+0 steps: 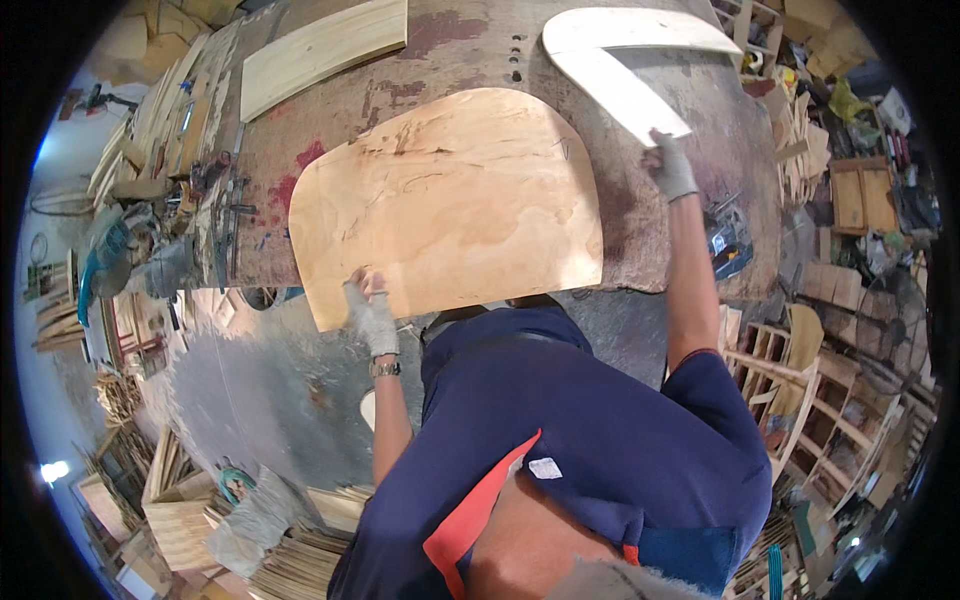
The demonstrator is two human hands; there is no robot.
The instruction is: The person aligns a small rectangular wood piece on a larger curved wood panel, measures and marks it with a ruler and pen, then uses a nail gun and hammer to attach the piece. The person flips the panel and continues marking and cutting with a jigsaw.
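Head view: rounded wooden panel (450, 200) flat on the stained tabletop (465, 65), left hand (372, 318) nearer.
Panel stretched crosswise, ahead and rightward of left fingers, which are laid slightly parted over its near edge; grip beneath cannot be told. Pale V-shaped board (605, 85) met at one end by right hand's (672, 168) curled fingers, firmness unclear; its arm is angled away leftward. Floor (270, 375) scuffed; slatted wooden frames (835, 425) stacked rightward.

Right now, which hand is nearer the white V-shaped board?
Right: the right hand is at one end of the white V-shaped board; the left hand is farther, at the rounded panel.
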